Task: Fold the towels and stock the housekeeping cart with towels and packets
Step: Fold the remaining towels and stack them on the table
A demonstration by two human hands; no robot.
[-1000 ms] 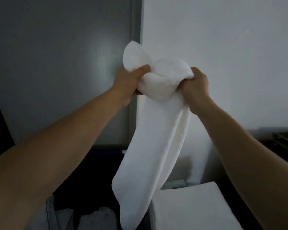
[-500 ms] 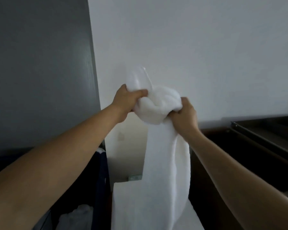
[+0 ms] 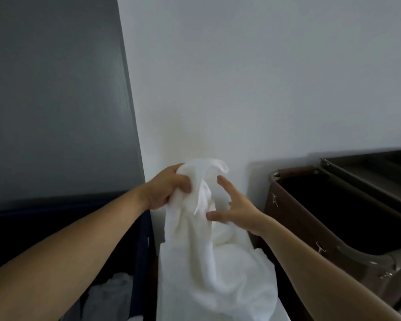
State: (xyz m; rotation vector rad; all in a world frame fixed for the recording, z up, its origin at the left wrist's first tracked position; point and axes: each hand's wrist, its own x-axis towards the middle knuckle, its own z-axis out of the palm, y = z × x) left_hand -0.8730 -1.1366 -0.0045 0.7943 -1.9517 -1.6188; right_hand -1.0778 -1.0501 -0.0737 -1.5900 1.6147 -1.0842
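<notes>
Your left grip (image 3: 169, 189) is clenched round the top of the white towel (image 3: 190, 232), bunching it in the fist in front of the white wall (image 3: 241, 89). Your right grip (image 3: 235, 208) is released: the fingers are spread and straight and curl round nothing. Its thumb touches the towel's folds just below the bunched top, and the forefinger points up beside the cloth. The towel hangs from your left fist, crumpled and unfolded. Its lower part spills onto a white heap (image 3: 218, 304) at the near middle, and where one ends and the other begins does not show. To the right, just beside your right forearm, stands a brown bag (image 3: 294, 228) with a metal rim, its mouth dark and open. To the left, a dark blue bin (image 3: 139, 262) holds pale crumpled cloth (image 3: 111, 295) at the near edge. A grey panel (image 3: 56, 100) fills the far left
</notes>
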